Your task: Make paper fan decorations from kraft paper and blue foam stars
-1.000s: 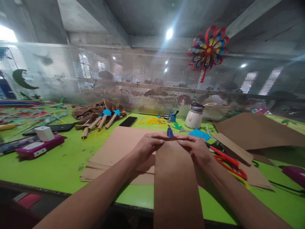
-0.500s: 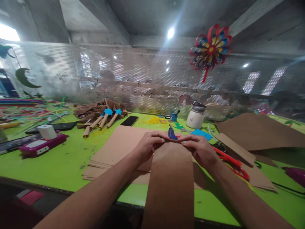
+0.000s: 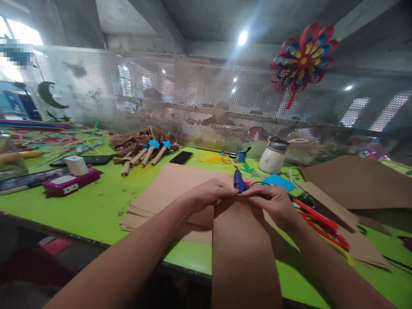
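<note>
Brown paper (image 3: 243,251) (long strip) hangs from left fingers (image 3: 224,189) and right fingers (image 3: 263,192)

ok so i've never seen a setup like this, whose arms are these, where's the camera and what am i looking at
There's no machine here: these are a person's bare arms. The view comes from one camera worn on that person's head, looking forward and down.

The left hand and right hand pinch the far end of a brown paper strip, which runs back past the near edge of the green table. A blue glue gun shows just beyond the hands.

Also on the table are sheets, a phone, a jug and a purple power strip.
</note>
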A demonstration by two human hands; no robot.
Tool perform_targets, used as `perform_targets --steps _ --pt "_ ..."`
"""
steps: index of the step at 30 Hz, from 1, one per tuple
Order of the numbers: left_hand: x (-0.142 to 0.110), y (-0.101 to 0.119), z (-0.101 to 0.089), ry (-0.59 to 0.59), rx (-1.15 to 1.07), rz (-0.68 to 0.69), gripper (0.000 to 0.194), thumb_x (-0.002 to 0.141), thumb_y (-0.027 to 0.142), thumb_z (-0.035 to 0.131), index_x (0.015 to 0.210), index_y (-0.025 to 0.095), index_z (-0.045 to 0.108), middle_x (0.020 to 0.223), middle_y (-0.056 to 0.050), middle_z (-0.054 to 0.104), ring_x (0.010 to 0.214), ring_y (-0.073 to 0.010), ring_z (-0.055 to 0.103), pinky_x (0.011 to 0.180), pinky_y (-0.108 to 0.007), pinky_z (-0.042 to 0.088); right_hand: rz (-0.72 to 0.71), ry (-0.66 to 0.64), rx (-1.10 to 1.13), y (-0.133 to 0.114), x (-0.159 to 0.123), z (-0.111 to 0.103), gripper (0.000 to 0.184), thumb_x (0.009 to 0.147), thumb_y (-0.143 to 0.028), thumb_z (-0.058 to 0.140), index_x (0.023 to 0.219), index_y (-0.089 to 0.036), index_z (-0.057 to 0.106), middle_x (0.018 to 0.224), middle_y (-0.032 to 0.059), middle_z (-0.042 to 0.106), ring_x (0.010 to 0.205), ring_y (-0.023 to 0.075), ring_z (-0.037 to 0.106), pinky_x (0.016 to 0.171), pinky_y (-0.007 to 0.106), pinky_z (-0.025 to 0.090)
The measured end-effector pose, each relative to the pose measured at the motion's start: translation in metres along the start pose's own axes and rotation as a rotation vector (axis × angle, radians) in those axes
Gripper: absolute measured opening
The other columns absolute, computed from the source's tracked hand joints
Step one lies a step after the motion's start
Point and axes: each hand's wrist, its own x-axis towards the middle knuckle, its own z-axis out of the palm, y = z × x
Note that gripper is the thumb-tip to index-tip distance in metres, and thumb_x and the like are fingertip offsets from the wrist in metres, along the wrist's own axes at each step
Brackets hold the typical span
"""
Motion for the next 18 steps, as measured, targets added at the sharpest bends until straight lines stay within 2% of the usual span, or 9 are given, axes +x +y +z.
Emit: perform_targets --steps 5,8,11,14,18 --pt "-0.002 -0.001 0.001 -0.055 -0.039 -0.015 0.025 0.069 0.041 0.067 0.063 0.016 0.066 0.054 0.003 0.052 0.051 -0.0089 0.037 0.051 -0.023 0.023 0.026 -0.021 0.045 0.003 0.002 -0.001 0.008 0.067 -0.025 0.068 0.071 -0.025 0.075 0.075 0.0032 0.071 0.074 0.0202 0.062 0.071 0.033 0.047" --pt "-0.002 -0.002 0.002 -0.009 -0.003 0.012 0.03 0.069 0.042 0.067 0.058 0.015 0.06 0.051 0.004 0.047 0.049 -0.0081 0.034 0.05 -0.023 0.021 0.108 -0.028 0.137 0.008 0.003 -0.003 0.01 0.066 -0.025 0.07 0.075 -0.024 0.074 0.079 0.0031 0.071 0.078 0.0197 0.062 0.075 0.033 0.046" --pt "-0.001 -0.004 0.001 0.037 0.083 0.046 0.038 0.071 0.046 0.062 0.053 0.014 0.052 0.048 0.006 0.038 0.047 -0.0072 0.028 0.049 -0.024 0.017 0.208 -0.036 0.329 0.011 0.004 -0.007 0.02 0.064 -0.022 0.069 0.084 -0.023 0.072 0.085 0.0028 0.069 0.084 0.02 0.061 0.08 0.033 0.044" --pt "0.001 -0.005 0.002 0.078 0.159 0.074 0.041 0.072 0.051 0.059 0.055 0.015 0.051 0.05 0.005 0.038 0.048 -0.0073 0.029 0.048 -0.023 0.018 0.274 -0.098 0.449 0.01 0.004 -0.007 0.025 0.066 -0.025 0.065 0.091 -0.021 0.071 0.09 0.0044 0.068 0.087 0.0216 0.06 0.079 0.033 0.044" --pt "0.001 -0.001 0.006 0.101 0.231 0.108 0.042 0.073 0.053 0.057 0.056 0.015 0.05 0.05 0.005 0.041 0.048 -0.0074 0.032 0.048 -0.022 0.02 0.296 -0.078 0.273 0.009 0.004 0.0 0.021 0.071 -0.038 0.065 0.076 -0.018 0.07 0.072 0.0024 0.065 0.071 0.0173 0.056 0.065 0.028 0.041"
